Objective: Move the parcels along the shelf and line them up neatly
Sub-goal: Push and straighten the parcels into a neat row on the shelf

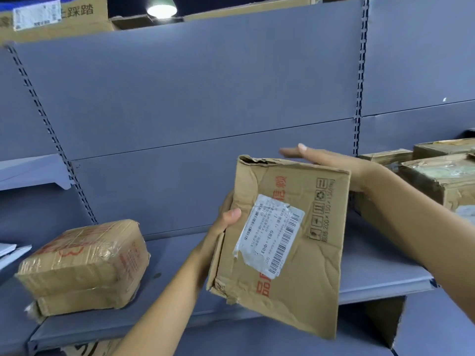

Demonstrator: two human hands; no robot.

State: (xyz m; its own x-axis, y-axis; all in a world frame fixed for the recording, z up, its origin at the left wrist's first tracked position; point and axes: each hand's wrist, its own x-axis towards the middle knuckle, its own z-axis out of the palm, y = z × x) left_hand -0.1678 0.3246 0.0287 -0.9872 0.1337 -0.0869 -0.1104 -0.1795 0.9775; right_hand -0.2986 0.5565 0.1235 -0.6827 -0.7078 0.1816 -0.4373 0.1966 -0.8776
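I note the crumpled cardboard box [295, 273] held in front of the grey metal shelf [372, 278], long axis near upright and slightly tilted, torn white label [270, 235] facing me. My left hand [226, 219] grips its left edge, thumb on the front. My right hand [329, 160] lies along the top edge, fingers straight.

It was a parcel storeroom or courier depot: grey metal shelving [180, 253] with slotted uprights [357, 98] carried taped cardboard parcels [82, 263], a dented carton [303, 283] bore a barcoded shipping label [270, 235], and more boxes [64, 24] sat above beside a ceiling lamp [162, 7].
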